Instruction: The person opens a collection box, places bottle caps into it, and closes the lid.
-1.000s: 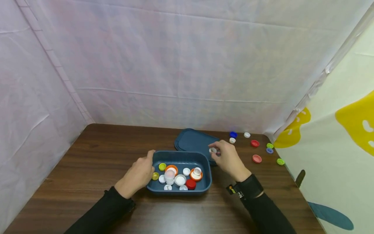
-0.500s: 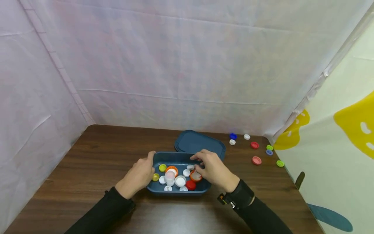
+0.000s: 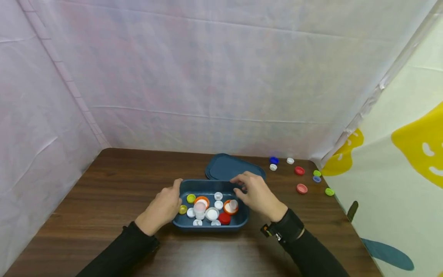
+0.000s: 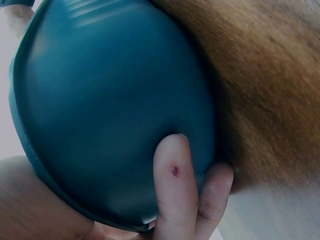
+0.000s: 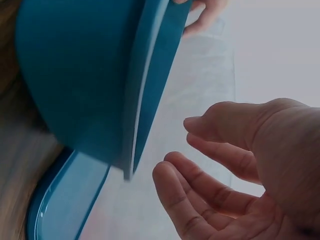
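Observation:
A dark blue plastic box (image 3: 204, 186) with several bottle caps in it stands on the table. My left hand (image 3: 164, 209) grips its left end; in the left wrist view, fingers (image 4: 174, 185) lie against the outside of the wall, with the rim by the thumb side. Over the right rim hovers my right hand (image 3: 257, 196), thumb and fingers apart and nothing between them, as the right wrist view also shows. Inside the box, a white cap (image 3: 218, 196) lies behind another white one (image 3: 218, 205). An orange-rimmed cap (image 3: 226, 211) and a red cap (image 3: 224, 219) are near the right end.
Flat dark blue lids (image 3: 233, 166) lie stacked behind the box. Toward the table's right corner are scattered caps: blue (image 3: 274, 160), white (image 3: 290, 161), red (image 3: 299, 170), pink (image 3: 302, 188) and green (image 3: 329, 192). White cloth (image 3: 207, 77) hangs behind the table.
My right hand has carried a white cap from over the lids into the box, let it go there, and drawn back slightly to the right rim. My left hand keeps its grip.

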`<move>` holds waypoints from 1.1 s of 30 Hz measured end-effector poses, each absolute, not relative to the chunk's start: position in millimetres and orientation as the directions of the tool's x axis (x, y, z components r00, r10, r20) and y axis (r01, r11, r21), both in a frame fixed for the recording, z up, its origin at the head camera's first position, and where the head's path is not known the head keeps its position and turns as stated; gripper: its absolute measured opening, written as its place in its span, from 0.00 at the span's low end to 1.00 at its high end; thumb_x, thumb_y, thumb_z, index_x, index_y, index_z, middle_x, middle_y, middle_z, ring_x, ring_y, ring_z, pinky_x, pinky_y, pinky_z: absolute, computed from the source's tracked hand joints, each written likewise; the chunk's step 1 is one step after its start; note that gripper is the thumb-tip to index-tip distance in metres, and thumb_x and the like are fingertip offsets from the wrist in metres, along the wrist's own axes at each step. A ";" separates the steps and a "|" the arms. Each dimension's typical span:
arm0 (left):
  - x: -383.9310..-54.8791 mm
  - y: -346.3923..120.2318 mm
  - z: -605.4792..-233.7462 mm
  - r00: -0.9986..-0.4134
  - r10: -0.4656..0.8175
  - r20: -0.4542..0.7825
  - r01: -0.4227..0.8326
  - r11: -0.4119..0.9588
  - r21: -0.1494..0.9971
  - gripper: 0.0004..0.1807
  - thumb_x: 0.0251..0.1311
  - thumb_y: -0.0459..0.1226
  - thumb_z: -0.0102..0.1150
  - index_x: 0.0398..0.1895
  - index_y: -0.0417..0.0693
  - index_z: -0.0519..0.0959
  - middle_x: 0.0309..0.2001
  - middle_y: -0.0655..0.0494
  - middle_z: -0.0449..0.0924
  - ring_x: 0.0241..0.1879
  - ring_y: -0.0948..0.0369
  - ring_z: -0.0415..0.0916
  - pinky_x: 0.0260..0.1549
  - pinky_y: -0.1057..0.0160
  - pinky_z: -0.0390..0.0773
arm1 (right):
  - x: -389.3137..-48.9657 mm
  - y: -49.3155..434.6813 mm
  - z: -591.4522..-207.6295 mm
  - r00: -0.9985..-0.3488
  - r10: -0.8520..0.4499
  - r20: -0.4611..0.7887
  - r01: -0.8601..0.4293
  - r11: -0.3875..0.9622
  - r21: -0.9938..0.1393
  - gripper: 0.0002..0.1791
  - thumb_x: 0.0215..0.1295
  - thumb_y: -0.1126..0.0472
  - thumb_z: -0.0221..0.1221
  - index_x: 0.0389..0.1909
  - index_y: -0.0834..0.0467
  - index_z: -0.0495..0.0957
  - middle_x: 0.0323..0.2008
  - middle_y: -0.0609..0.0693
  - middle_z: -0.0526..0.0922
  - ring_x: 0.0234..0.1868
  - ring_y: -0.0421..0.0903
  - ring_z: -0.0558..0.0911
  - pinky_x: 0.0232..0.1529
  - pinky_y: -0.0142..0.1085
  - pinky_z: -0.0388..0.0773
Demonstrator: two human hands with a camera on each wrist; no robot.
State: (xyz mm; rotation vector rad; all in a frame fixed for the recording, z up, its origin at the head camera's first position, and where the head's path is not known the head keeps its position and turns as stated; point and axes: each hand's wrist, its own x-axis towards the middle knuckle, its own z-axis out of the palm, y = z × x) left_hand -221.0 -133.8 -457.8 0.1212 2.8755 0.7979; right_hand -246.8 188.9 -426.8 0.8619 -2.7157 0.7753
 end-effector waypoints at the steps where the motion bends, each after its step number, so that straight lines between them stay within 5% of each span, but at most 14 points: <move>1: -221.2 -133.9 -457.6 -0.985 0.118 -0.128 0.035 0.855 0.518 0.36 0.87 0.33 0.58 0.91 0.37 0.58 0.70 0.28 0.84 0.45 0.53 0.89 0.38 0.54 0.94 | -249.0 191.0 -426.7 -0.814 -0.477 0.331 -0.580 0.697 -0.422 0.14 0.74 0.69 0.76 0.58 0.60 0.93 0.53 0.60 0.93 0.47 0.52 0.93 0.48 0.43 0.95; 11: -220.8 -133.2 -455.8 -0.986 0.129 -0.106 0.057 0.858 0.510 0.36 0.86 0.32 0.58 0.91 0.36 0.59 0.71 0.27 0.84 0.46 0.53 0.90 0.39 0.54 0.93 | -280.3 225.3 -428.7 -0.869 -0.346 0.354 -0.483 0.748 -0.456 0.17 0.76 0.67 0.75 0.62 0.60 0.92 0.54 0.60 0.92 0.52 0.57 0.93 0.51 0.48 0.96; 17: -220.4 -133.2 -455.9 -0.987 0.130 -0.096 0.063 0.858 0.510 0.36 0.86 0.32 0.58 0.90 0.36 0.59 0.69 0.28 0.85 0.43 0.54 0.88 0.35 0.57 0.90 | -315.8 261.0 -441.5 -0.897 -0.265 0.354 -0.416 0.775 -0.476 0.16 0.77 0.68 0.71 0.62 0.63 0.91 0.58 0.66 0.93 0.57 0.66 0.93 0.56 0.59 0.94; 24: -218.8 -134.6 -455.5 -0.987 0.140 -0.082 0.078 0.854 0.515 0.35 0.86 0.32 0.58 0.89 0.35 0.60 0.63 0.29 0.88 0.38 0.56 0.85 0.32 0.59 0.87 | -361.0 310.8 -481.7 -0.874 -0.233 0.427 -0.440 0.753 -0.489 0.16 0.75 0.60 0.70 0.58 0.62 0.93 0.53 0.64 0.96 0.52 0.63 0.96 0.52 0.56 0.94; 28: -217.8 -135.4 -457.2 -0.987 0.146 -0.068 0.090 0.853 0.515 0.35 0.85 0.31 0.59 0.89 0.34 0.60 0.55 0.33 0.89 0.34 0.57 0.84 0.30 0.60 0.85 | -361.5 310.7 -477.2 -0.893 -0.178 0.413 -0.369 0.815 -0.446 0.18 0.68 0.67 0.68 0.56 0.68 0.92 0.50 0.70 0.96 0.48 0.68 0.95 0.50 0.62 0.91; 33: -217.5 -135.7 -458.7 -0.986 0.153 -0.060 0.099 0.845 0.525 0.35 0.85 0.31 0.59 0.89 0.33 0.60 0.44 0.39 0.87 0.29 0.58 0.80 0.25 0.61 0.81 | -371.6 315.1 -480.8 -0.923 -0.135 0.359 -0.288 0.863 -0.414 0.20 0.71 0.69 0.66 0.60 0.72 0.89 0.55 0.72 0.94 0.55 0.73 0.92 0.58 0.65 0.87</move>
